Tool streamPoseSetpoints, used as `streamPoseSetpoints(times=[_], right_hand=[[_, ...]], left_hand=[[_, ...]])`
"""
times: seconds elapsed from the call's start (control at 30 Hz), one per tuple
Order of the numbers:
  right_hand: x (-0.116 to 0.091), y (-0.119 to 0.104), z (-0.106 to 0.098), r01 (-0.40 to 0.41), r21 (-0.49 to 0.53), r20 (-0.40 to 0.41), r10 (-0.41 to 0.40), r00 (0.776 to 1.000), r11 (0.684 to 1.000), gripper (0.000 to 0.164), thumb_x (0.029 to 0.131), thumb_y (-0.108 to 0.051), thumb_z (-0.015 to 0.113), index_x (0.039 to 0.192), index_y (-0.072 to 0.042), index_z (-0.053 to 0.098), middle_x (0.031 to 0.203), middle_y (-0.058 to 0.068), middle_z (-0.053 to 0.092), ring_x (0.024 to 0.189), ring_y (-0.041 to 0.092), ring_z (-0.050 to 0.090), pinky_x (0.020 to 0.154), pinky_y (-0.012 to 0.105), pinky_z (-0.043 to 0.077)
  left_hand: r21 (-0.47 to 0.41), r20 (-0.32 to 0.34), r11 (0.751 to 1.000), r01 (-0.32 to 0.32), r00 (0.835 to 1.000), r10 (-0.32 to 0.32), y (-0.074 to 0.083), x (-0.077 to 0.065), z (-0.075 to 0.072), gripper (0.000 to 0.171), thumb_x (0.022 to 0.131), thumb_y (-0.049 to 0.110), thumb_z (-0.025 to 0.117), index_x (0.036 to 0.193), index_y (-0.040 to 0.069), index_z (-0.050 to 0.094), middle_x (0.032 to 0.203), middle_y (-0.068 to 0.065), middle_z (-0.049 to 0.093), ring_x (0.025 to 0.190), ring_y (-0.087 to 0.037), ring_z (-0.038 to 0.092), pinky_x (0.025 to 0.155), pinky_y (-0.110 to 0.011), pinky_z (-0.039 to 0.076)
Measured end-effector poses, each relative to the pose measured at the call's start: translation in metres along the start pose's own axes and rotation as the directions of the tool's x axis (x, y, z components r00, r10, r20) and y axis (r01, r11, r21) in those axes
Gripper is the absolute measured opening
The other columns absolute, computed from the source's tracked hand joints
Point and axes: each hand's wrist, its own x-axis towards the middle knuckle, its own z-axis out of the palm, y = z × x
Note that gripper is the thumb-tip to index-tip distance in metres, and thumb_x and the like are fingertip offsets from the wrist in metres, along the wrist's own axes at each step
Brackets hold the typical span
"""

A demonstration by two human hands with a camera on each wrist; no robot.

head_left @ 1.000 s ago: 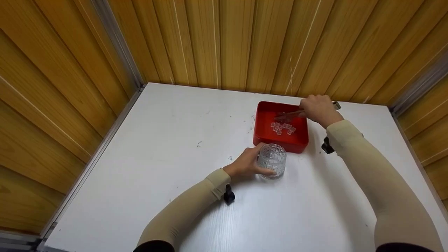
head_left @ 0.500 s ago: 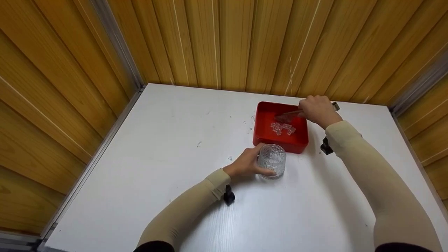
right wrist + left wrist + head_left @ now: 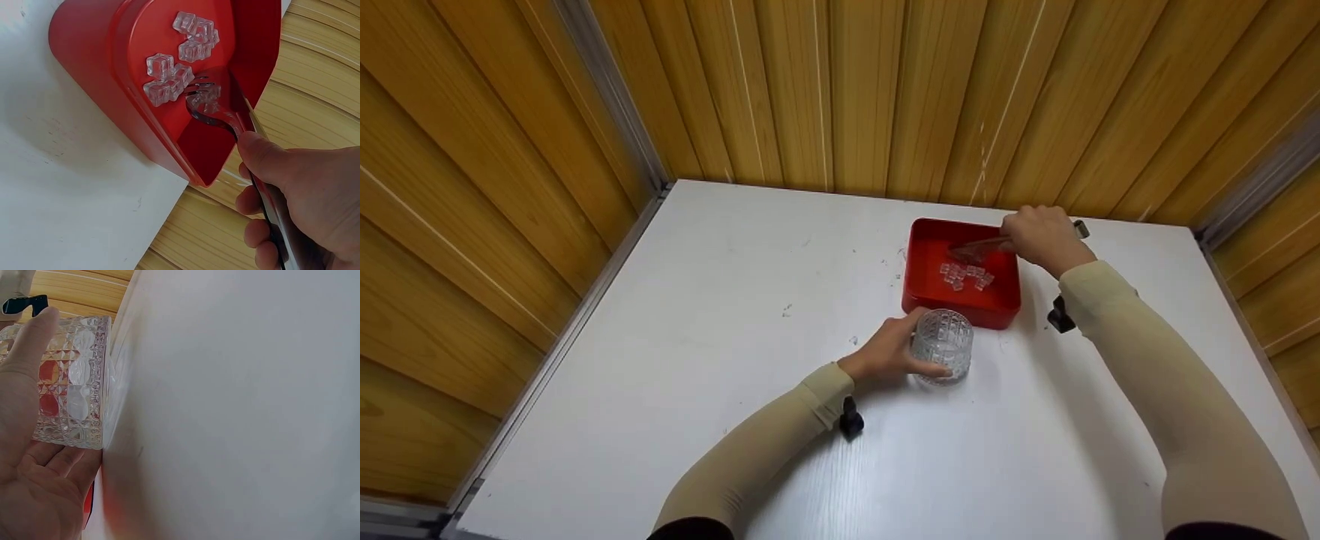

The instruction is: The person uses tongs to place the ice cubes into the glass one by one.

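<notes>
My left hand grips a clear cut-glass tumbler on the table, thumb on the near side and fingers round the far side. The tumbler stands upright just in front of a red square tray. My right hand, over the tray's right back corner, holds metal tongs with a fork-shaped tip. Their front end reaches down into the tray. At the tines lies a clear cube; whether the tongs squeeze it is unclear. Several clear ice-like cubes lie in two clusters nearby.
The white table carries small dark marks left of the tray. Wood-patterned panels rise behind the table and along both sides, with metal posts at the corners. The tray stands near the back edge.
The tongs' front end has shifted very slightly inside the tray. Left hand, tumbler and tray stay where they were.
</notes>
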Motion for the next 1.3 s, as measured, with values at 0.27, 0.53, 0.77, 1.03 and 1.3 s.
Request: streamPoseSetpoints(times=[0.27,0.53,0.77,1.03,1.3], right_hand=[[-0.005,0.003,-0.001,-0.017,0.042,0.021,0.016,1.000,0.999,0.019,0.091,-0.022,0.080,0.099,-0.005,0.080,0.079,0.010,0.073,0.060,0.024,0.051,0.051,0.037,0.044],[-0.015,0.006,-0.004,-0.042,0.075,0.045,0.039,0.998,0.996,0.017,0.092,-0.021,0.079,0.103,-0.008,0.082,0.084,0.009,0.075,0.060,0.023,0.051,0.051,0.035,0.042],[-0.027,0.009,-0.007,-0.037,0.090,0.007,0.037,0.999,0.995,0.015,0.092,-0.021,0.079,0.101,-0.009,0.082,0.080,0.007,0.075,0.059,0.022,0.051,0.050,0.034,0.042],[-0.039,0.009,-0.012,-0.031,0.096,-0.023,0.033,0.999,0.995,0.018,0.093,-0.023,0.078,0.104,-0.010,0.082,0.085,0.008,0.076,0.062,0.022,0.054,0.052,0.036,0.046],[-0.050,0.005,-0.016,-0.031,0.091,-0.035,0.034,0.999,0.995,0.017,0.092,-0.023,0.079,0.103,-0.010,0.082,0.078,0.006,0.074,0.062,0.021,0.054,0.050,0.034,0.044]], left_hand=[[-0.021,-0.003,1.000,0.013,1.000,-0.013,0.000,-0.001,0.001,0.084,0.075,0.040,0.093,0.142,0.019,0.047,0.122,0.002,0.069,0.104,-0.007,0.062,0.093,-0.020,0.049],[-0.028,-0.001,1.000,-0.001,1.000,0.001,0.001,-0.002,0.001,0.084,0.075,0.039,0.093,0.143,0.018,0.046,0.124,0.001,0.068,0.106,-0.007,0.062,0.094,-0.020,0.049],[-0.030,-0.005,0.999,-0.015,1.000,0.015,0.000,-0.002,0.001,0.085,0.076,0.037,0.093,0.144,0.017,0.046,0.124,0.000,0.069,0.105,-0.009,0.063,0.094,-0.021,0.049],[-0.018,-0.010,1.000,-0.014,1.000,0.014,0.000,-0.002,0.001,0.086,0.076,0.038,0.093,0.144,0.016,0.047,0.123,0.000,0.069,0.104,-0.008,0.062,0.093,-0.020,0.049],[-0.023,-0.004,1.000,-0.004,1.000,0.004,0.000,-0.003,0.001,0.082,0.076,0.039,0.092,0.141,0.016,0.048,0.121,0.002,0.068,0.103,-0.007,0.062,0.091,-0.020,0.049]])
